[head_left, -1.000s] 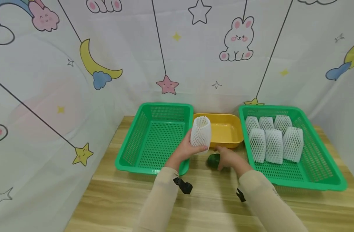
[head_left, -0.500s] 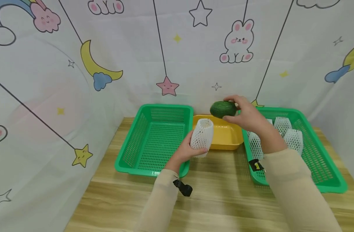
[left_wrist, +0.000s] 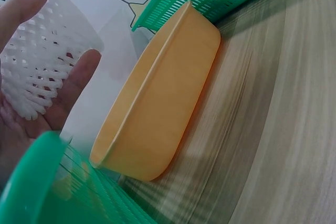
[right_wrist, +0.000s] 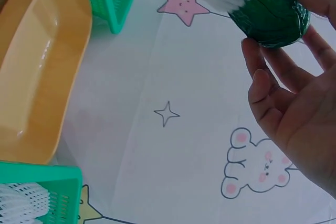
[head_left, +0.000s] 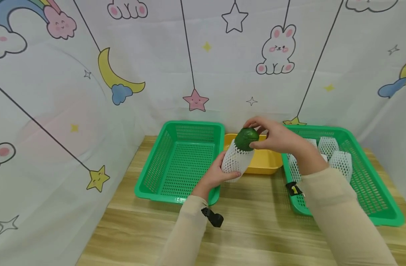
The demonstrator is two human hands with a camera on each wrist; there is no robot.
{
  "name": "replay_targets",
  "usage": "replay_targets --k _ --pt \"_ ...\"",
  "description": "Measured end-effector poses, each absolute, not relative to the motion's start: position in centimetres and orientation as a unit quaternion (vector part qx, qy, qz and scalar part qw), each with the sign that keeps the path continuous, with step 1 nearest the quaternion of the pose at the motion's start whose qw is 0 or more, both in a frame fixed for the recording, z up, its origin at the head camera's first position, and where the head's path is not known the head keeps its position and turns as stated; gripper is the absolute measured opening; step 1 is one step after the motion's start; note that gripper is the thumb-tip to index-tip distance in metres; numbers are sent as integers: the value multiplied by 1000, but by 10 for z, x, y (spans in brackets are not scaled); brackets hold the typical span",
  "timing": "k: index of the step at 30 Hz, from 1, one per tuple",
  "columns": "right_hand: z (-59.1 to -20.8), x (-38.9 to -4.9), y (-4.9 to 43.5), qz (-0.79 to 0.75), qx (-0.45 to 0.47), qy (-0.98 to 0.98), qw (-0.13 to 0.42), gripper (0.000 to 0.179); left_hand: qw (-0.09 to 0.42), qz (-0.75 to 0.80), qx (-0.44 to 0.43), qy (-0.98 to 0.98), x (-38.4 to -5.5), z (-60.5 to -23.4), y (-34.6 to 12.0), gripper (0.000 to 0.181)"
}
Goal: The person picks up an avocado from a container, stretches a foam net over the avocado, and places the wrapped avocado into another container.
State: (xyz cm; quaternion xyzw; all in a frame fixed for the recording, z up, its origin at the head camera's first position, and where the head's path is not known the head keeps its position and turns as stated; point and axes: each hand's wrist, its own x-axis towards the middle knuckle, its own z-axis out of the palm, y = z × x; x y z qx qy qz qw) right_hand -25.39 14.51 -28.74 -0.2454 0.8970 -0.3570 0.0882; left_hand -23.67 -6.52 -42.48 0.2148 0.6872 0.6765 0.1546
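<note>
My left hand (head_left: 215, 174) grips a white foam net sleeve (head_left: 237, 161) around its side, its mouth tilted up and to the right. Fingers and thumb of my right hand (head_left: 278, 137) pinch the upper end of a dark green avocado (head_left: 246, 138). The avocado's lower part sits inside the mouth of the net, and its top sticks out. In the right wrist view the net's open mesh overlaps the shiny green skin (right_wrist: 275, 17). The left wrist view shows the thumb and a finger around the foam net (left_wrist: 50, 45).
A green basket (head_left: 149, 162) stands on the left with nothing in it. Behind the hands is a yellow tray (head_left: 266, 168). On the right, another green basket (head_left: 376, 184) holds several net-wrapped items (head_left: 341, 164). All stand on a wood-grain table (head_left: 249, 225) before a printed cloth.
My right hand picked the avocado up off the table, lifted it over the yellow tray, then brought it left into the net's mouth. The left hand kept hold of the net and tilted it.
</note>
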Motion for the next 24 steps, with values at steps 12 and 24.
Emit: replay_targets --k 12,24 --pt "-307 -255 134 -343 -219 907 103 45 160 677 194 692 -249 -445 -63 77" --pt "-316 -259 130 -326 -188 921 96 28 138 679 190 695 -250 -453 -64 76"
